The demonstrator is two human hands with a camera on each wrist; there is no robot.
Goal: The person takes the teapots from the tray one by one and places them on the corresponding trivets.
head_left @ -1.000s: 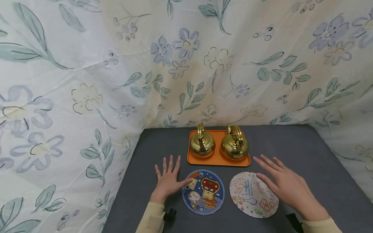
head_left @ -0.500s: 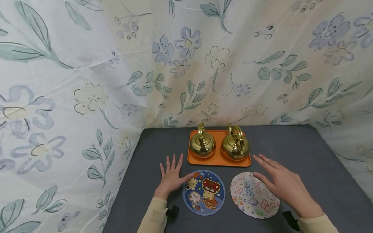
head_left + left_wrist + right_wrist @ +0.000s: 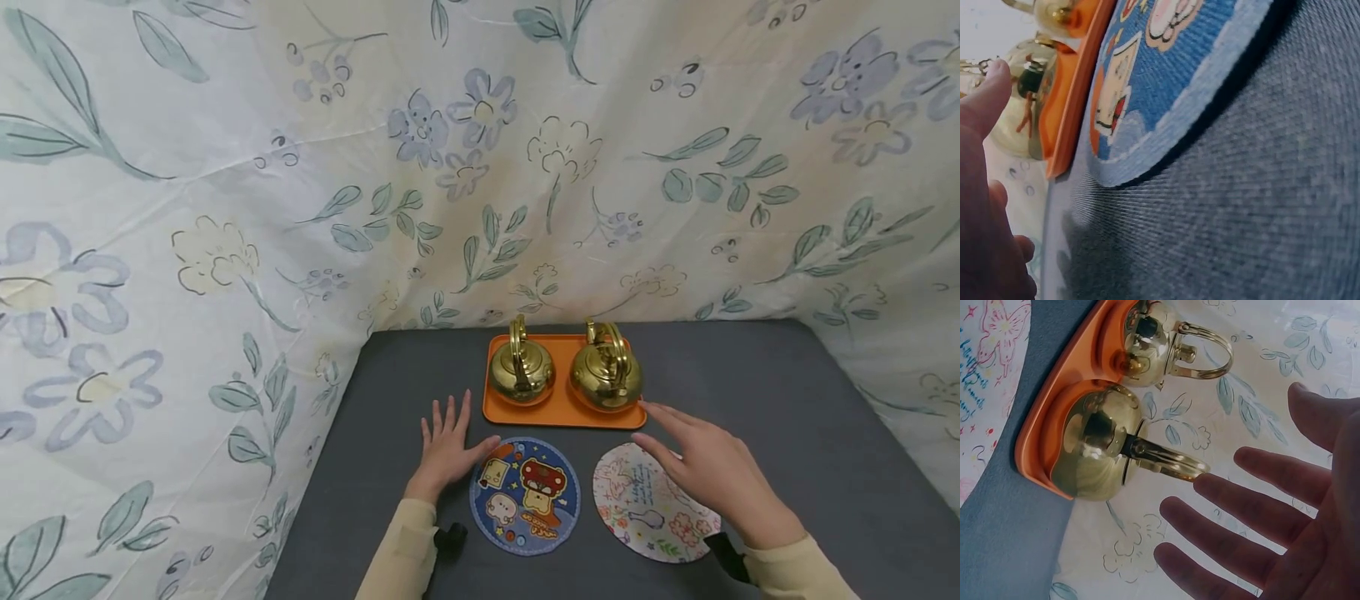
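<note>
Two shiny brass kettles, a left one [image 3: 521, 375] and a right one [image 3: 604, 385], stand side by side on an orange tray [image 3: 562, 417]. My left hand [image 3: 448, 454] hovers with spread fingers to the left of a blue round mat with cartoon figures [image 3: 525, 517], its thumb over the mat's upper left edge. My right hand [image 3: 708, 467] is near the tray's right front corner, its thumb and fingers extended above a white floral mat [image 3: 645, 508]. In the right wrist view, spread fingers face the right kettle [image 3: 1100, 447]; both hands hold nothing.
A dark grey tabletop [image 3: 405, 367] lies beneath everything. White cloth with a leaf and flower print [image 3: 555, 267] hangs behind and along both sides of the table. Small black wrist mounts [image 3: 452, 540] sit at both cuffs.
My right hand has moved left, closer to the tray's corner and the right kettle. My left hand has shifted slightly right and forward. The kettles, tray and mats have stayed in place.
</note>
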